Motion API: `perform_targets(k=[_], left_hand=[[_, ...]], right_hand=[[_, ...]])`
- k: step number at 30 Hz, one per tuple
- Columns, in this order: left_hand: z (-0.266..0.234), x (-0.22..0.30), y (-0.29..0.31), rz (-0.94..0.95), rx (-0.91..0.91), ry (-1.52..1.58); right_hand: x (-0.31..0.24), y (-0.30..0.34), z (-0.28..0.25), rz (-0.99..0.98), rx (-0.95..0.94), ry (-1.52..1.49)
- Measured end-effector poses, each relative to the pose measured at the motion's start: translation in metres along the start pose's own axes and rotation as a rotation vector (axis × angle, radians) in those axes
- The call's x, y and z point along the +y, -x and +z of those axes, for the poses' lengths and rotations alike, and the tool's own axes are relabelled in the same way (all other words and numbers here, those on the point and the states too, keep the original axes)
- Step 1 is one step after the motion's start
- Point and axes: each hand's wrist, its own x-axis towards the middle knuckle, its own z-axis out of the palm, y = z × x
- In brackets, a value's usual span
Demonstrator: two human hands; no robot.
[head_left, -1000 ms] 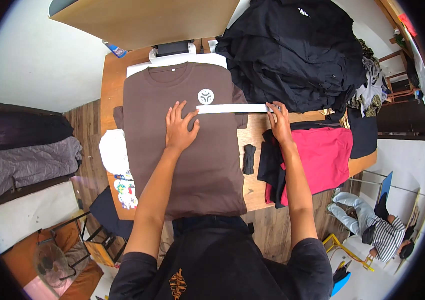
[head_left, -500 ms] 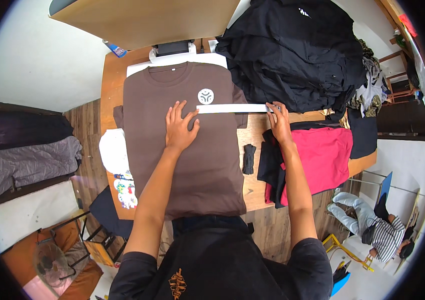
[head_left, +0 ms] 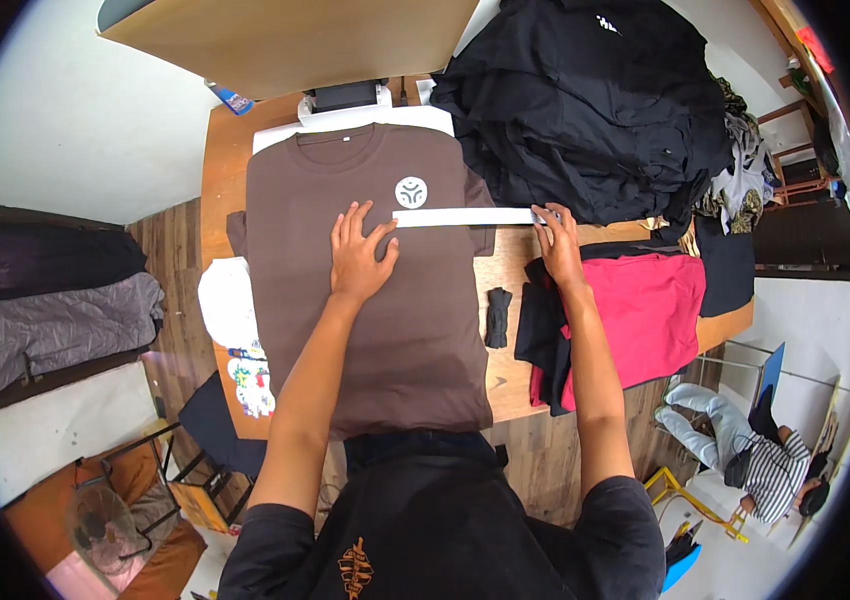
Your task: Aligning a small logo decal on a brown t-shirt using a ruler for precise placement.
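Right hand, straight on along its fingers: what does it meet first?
Past the white strip at its fingertips, the right hand would likely meet the black garment pile first; height is unclear from this view.

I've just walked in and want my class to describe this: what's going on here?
A person works over a brown T-shirt laid out on a wooden table. The left hand is spread on the shirt, touching one end of a white strip; the right hand holds the other end, beyond the shirt's edge. The strip lies straight, just below a round white emblem.
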Motion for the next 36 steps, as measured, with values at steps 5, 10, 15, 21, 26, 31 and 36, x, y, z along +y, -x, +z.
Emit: perform_targets(k=[5, 10, 15, 21, 26, 31, 36], left_hand=[[-0.001, 0.001, 0.0, 0.007, 0.009, -0.005], [-0.001, 0.001, 0.0, -0.009, -0.08, 0.011], [-0.001, 0.001, 0.0, 0.007, 0.013, -0.004], [-0.003, 0.002, 0.004, 0.007, 0.015, 0.012], [-0.002, 0.002, 0.004, -0.022, 0.033, 0.05], [-0.005, 0.002, 0.009, 0.056, -0.071, 0.036], [-0.001, 0.007, 0.011, 0.301, -0.231, 0.112]], right_hand=[[0.001, 0.0, 0.001, -0.081, 0.006, -0.034], [-0.002, 0.003, -0.002, -0.094, 0.013, -0.031], [-0.019, 0.03, -0.026, -0.013, -0.02, 0.074], [-0.058, 0.103, -0.055, 0.106, -0.227, 0.026], [-0.078, 0.186, -0.066, 0.196, -0.163, 0.027], [-0.08, 0.266, -0.063, 0.439, -0.177, -0.145], [-0.095, 0.321, -0.057, 0.379, 0.039, -0.18]])
